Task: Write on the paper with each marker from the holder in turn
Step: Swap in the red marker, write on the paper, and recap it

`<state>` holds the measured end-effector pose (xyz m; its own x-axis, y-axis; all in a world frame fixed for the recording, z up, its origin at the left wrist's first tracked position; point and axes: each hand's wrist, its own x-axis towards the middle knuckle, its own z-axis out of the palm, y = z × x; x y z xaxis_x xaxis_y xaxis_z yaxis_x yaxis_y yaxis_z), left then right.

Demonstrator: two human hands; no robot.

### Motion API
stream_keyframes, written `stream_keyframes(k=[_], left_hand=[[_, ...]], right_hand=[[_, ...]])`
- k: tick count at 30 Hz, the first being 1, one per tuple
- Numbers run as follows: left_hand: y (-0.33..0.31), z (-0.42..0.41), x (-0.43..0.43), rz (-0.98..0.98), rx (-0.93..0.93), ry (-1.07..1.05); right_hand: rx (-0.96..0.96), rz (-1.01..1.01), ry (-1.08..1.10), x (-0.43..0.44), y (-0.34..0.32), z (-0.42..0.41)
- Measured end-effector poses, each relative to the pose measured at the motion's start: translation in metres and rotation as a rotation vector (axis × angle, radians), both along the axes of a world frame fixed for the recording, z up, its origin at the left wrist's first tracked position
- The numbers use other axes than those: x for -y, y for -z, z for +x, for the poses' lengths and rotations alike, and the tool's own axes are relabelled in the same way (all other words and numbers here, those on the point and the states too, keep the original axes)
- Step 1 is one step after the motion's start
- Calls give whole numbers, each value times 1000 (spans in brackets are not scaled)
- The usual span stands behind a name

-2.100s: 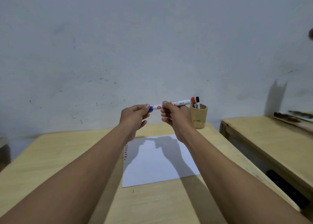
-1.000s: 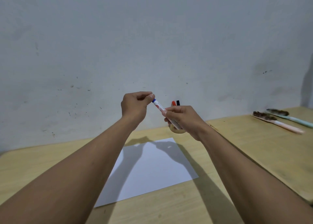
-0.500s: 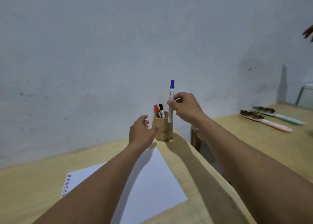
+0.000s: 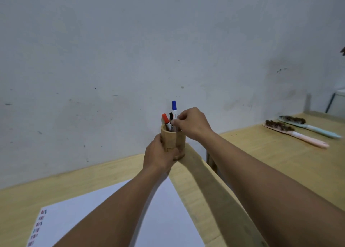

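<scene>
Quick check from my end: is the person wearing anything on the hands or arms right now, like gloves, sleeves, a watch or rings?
Nothing worn shows. The left hand and right hand are bare, with no gloves and no rings visible. Both forearms are uncovered as far as the bottom frame edge: no sleeves, watch, bracelet or strap in view. Any sleeve higher up would be out of frame.

no legible text, marker print blurred

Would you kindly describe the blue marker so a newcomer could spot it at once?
Find the wooden holder at the table's far edge by the wall, gripped by the left hand. Three markers stand in it. The blue marker is the tallest, blue-capped, pinched by the right hand, beside the shorter red and black ones.
</scene>
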<state>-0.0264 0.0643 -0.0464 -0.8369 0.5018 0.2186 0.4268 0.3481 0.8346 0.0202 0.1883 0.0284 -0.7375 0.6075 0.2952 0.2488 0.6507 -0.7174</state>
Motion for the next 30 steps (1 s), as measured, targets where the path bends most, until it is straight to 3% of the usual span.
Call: stream_keyframes(k=[5, 8, 17, 25, 30], left_hand=[[5, -3, 1, 15, 16, -13], [5, -6, 2, 2, 4, -11], [4, -4, 3, 8, 0, -8], [5, -6, 3, -34, -6, -28], [3, -3, 5, -32, -6, -20]], right_hand=[[49, -32, -6, 1, 4, -8], [-17, -55, 42, 1, 3, -10], [-23, 173, 34, 13, -4, -19], [148, 292, 60, 25, -4, -31], [76, 158, 107, 26, -8, -34]])
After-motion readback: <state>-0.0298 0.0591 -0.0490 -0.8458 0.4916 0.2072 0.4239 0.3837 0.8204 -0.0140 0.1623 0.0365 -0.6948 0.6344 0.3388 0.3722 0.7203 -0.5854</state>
